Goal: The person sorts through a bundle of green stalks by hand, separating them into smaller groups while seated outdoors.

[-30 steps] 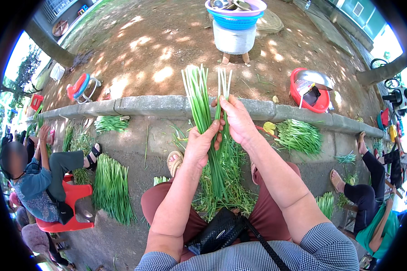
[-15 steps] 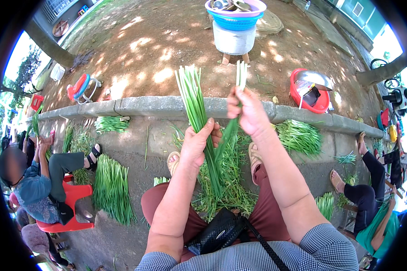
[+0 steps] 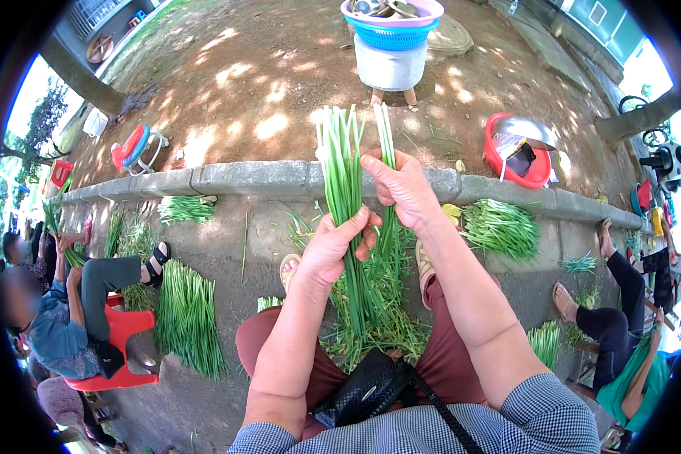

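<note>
My left hand (image 3: 336,247) is closed round an upright bunch of garlic chives (image 3: 343,163), pale stem ends up and green leaves hanging down. Beside it, my right hand (image 3: 402,189) pinches a thinner bunch of chives (image 3: 386,136), also pale end up. The two bunches are close together, their leaves meeting below my hands. Beneath them, between my feet, loose green trimmings (image 3: 393,314) cover the ground.
A stone kerb (image 3: 257,180) runs across in front. Chive piles lie left (image 3: 187,318) and right (image 3: 499,229). Beyond the kerb stand a red basin (image 3: 537,175) and a bucket (image 3: 390,69) topped with baskets. Seated people flank me, one on a red chair (image 3: 132,321).
My left hand and its bunch have shifted slightly right. My right hand has come down, and its thin bunch now stands nearer the larger one.
</note>
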The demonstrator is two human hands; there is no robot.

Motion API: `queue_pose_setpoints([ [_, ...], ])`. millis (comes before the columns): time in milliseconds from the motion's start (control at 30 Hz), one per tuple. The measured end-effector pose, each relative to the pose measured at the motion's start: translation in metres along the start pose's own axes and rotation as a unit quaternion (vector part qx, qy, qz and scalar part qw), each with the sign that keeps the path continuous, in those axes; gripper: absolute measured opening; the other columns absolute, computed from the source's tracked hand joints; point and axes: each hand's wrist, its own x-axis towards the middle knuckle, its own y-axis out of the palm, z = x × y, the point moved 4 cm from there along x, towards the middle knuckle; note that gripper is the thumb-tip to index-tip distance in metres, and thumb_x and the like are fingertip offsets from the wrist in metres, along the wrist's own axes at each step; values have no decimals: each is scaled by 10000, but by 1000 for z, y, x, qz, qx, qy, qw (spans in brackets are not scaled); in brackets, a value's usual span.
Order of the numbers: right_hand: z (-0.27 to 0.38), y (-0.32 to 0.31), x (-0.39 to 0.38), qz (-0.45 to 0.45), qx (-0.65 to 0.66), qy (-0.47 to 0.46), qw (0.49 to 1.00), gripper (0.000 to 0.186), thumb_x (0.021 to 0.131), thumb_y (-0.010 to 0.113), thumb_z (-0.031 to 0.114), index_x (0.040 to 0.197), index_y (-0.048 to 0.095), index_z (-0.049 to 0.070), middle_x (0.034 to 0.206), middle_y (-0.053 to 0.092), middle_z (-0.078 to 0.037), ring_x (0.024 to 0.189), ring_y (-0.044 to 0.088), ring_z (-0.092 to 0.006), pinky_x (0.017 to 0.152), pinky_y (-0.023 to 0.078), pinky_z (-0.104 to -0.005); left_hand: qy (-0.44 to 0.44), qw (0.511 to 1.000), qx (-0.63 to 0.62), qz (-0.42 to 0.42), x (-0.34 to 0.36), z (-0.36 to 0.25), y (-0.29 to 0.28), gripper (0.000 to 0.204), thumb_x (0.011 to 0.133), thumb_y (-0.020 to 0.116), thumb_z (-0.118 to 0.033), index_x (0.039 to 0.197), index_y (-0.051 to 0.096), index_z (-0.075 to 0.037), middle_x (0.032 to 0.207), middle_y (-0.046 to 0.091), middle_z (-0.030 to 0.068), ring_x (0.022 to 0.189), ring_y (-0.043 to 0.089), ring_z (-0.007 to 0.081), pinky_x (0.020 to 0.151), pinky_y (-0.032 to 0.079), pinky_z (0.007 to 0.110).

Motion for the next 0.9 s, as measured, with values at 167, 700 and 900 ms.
queue_pose_setpoints([
  [167,-3,0,2,-13,-11,-3,1000,218,769,730,222,847,615,54,594,489,65,429,326,-16,380,228,-186,8,999,40,-4,1,4,1,262,889,586,-277,909,617,-17,617,572,45,474,491,89,427,376,209],
  [700,-12,1,3,54,134,30,989,245,905,563,256,971,607,24,608,354,86,465,284,-22,431,237,-176,32,991,-16,-130,3,2,-9,210,891,582,-252,961,602,-54,619,544,31,458,455,93,438,356,231],
  [900,-15,6,1,84,126,31,988,280,913,548,284,999,592,21,652,396,63,481,327,-23,448,284,-174,38,990,-21,-130,3,4,-7,187,885,589,-238,923,615,-57,606,530,19,454,441,90,440,349,234],
])
